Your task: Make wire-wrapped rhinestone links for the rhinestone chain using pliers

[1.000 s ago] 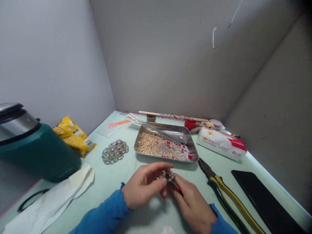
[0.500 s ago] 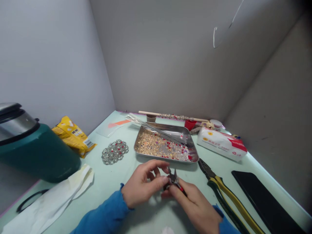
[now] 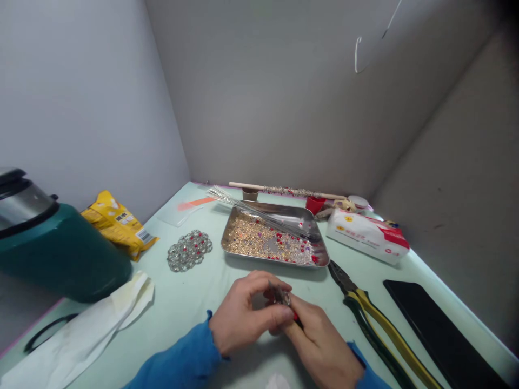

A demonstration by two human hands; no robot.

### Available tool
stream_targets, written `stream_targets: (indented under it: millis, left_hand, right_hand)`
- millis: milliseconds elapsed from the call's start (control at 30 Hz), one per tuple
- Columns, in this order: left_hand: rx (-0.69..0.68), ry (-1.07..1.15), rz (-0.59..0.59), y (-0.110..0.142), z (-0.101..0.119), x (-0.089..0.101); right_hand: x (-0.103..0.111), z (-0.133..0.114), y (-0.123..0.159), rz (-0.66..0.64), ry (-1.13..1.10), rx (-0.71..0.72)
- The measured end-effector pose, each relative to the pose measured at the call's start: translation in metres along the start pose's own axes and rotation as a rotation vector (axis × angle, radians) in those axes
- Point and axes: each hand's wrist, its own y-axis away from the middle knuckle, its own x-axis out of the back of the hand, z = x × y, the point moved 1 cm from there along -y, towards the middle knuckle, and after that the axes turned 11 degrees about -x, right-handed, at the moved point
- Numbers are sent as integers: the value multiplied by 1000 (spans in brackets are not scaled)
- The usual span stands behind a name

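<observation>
The left hand's fingers (image 3: 247, 313) curl round a small beaded wire piece (image 3: 287, 298); the right hand (image 3: 324, 337) grips small red-handled pliers (image 3: 297, 319) against it; whether that piece is complete, I cannot tell; left of the fingers, a cluster of beaded rosettes (image 3: 190, 250) looks formed; beyond the fingertips, a steel tray (image 3: 275, 261) holds loose gold (image 3: 247, 237), red and clear beads, seemingly unworked, with straight wires (image 3: 253, 210) lying across it.

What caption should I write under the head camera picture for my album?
Two hands work over small pliers, near a tray of beads.
</observation>
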Motion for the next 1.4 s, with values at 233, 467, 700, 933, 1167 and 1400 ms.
stream_targets:
  millis: [233, 467, 700, 933, 1167, 1400]
  left_hand:
    - [-62, -101, 85, 2, 3, 2]
    - [-98, -88, 159, 4, 3, 11]
    - [-112, -88, 106, 1, 7, 17]
    - [-75, -77, 81, 3, 9, 15]
    - [-94, 18, -14, -1, 7, 14]
    - [9, 95, -200, 4, -8, 1]
  right_hand:
    - [-3, 1, -2, 54, 80, 23]
    - [-1, 2, -2, 106, 121, 60]
    - [1, 6, -2, 33, 150, 79]
    - [9, -3, 0, -49, 125, 69]
    - [8, 0, 3, -104, -55, -39]
    - [12, -6, 5, -134, -180, -103]
